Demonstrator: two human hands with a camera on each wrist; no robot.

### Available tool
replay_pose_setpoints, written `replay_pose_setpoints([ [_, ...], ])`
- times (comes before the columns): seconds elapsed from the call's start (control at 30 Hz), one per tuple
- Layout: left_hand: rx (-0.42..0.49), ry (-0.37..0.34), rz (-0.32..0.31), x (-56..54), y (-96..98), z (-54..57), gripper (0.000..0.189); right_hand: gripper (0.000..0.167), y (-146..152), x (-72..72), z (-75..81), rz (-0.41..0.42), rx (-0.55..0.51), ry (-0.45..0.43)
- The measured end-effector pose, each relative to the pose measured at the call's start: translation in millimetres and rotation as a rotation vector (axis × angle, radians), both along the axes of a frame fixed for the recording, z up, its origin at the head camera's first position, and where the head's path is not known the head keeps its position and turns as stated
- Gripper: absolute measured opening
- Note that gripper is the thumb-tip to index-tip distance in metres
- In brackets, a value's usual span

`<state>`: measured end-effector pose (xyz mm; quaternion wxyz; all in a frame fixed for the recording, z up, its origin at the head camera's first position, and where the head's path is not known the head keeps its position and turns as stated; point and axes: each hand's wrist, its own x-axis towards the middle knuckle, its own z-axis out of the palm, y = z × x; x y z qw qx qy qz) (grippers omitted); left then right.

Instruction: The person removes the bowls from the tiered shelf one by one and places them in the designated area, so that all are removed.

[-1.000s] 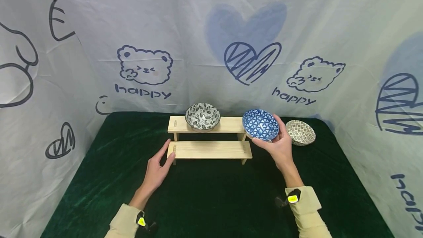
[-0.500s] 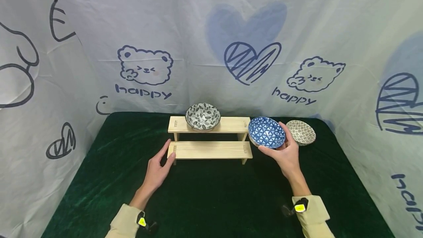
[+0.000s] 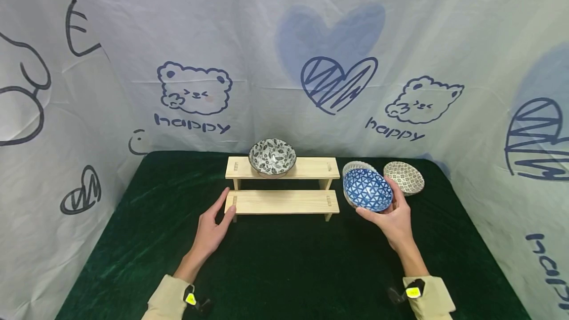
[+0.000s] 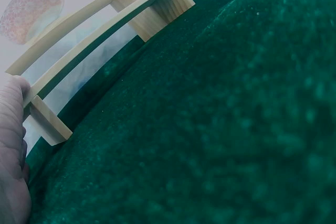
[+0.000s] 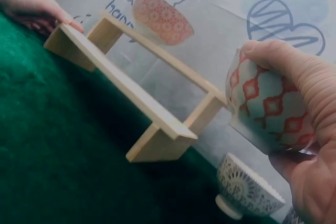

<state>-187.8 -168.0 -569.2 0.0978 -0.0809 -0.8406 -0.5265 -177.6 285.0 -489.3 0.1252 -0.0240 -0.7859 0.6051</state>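
My right hand (image 3: 391, 219) holds a small bowl (image 3: 368, 190) by its right side, thumb at the near edge. Its inside is blue with white triangles; the right wrist view shows a red lattice outside. Just behind it, a grey-and-white bowl (image 3: 358, 165) is partly hidden. At the left end of a two-step wooden shelf (image 3: 284, 202), my left hand (image 3: 211, 228) grips the lower board between thumb and fingers. On the upper step sits a bowl (image 3: 272, 157) with a dark leaf pattern inside and red flowers outside (image 5: 163, 17).
Another patterned bowl (image 3: 404, 178) stands tilted-looking at the right, behind my right hand. Dark green velvet cloth (image 3: 284, 270) covers the table. A pale printed curtain (image 3: 266, 38) hangs round the back and sides.
My right hand has carried the blue bowl right and toward me, away from the upper step's right end. The grey-and-white bowl behind it has come into sight. My left hand stays put.
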Motion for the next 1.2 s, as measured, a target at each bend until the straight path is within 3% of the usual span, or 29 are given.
replay_pose_setpoints([
  [0.4, 0.006, -0.01, -0.008, 1.0, -0.2, 1.5, 0.062, 0.104, 5.3, 12.5, -16.4, 0.008, 0.014, -0.03],
  [0.8, 0.008, -0.016, -0.004, 2.7, -0.5, 1.1, 0.061, 0.113, 15.3, 25.2, -37.0, -0.028, 0.123, -0.183],
  [1.2, 0.0, -0.026, -0.008, 2.3, 0.3, 1.9, 0.062, 0.114, 19.6, 28.4, -51.4, -0.052, 0.123, -0.268],
])
